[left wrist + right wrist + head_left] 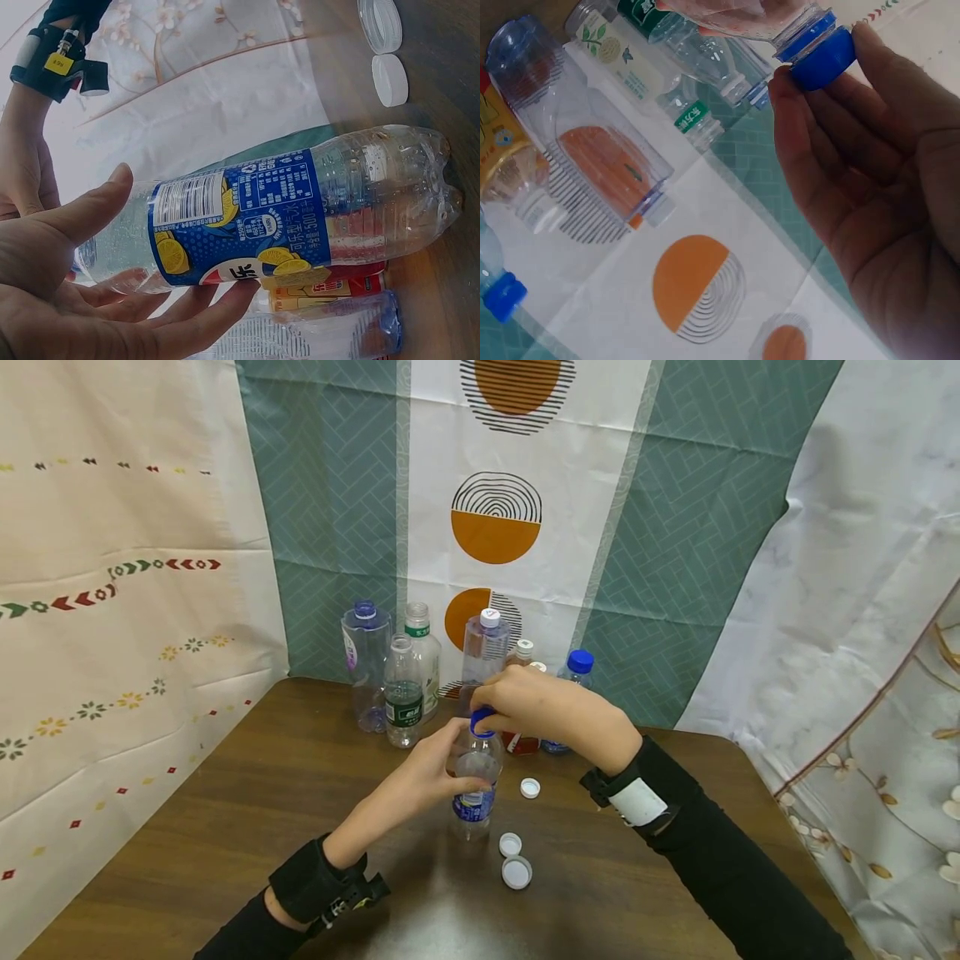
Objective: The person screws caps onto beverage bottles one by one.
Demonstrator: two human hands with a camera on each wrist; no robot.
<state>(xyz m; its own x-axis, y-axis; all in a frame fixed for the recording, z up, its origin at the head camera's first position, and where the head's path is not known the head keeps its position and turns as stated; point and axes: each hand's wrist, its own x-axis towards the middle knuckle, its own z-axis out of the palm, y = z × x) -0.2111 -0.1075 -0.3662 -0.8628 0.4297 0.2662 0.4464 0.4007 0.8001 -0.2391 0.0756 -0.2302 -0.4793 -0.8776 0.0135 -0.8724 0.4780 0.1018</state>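
Note:
A clear plastic bottle [474, 768] with a blue label stands upright on the table; its label [240, 217] shows lemons. My left hand [427, 770] grips it around the upper body, thumb on one side and fingers on the other in the left wrist view [112, 300]. Over the mouth, my right hand [517, 697] pinches the blue cap [823, 61] between thumb and fingertips. A strip of clear neck shows between the cap and the blue ring [806, 34] below it. Loose white caps [517, 872] lie in front of the bottle.
Behind stand several empty bottles: a tall bluish one [367, 664], a green-labelled one [403, 697], a tall white-capped one [487, 647] and a blue-capped one [580, 670]. Another white cap [530, 788] lies right of the held bottle. Curtains hang behind the wooden table [630, 877].

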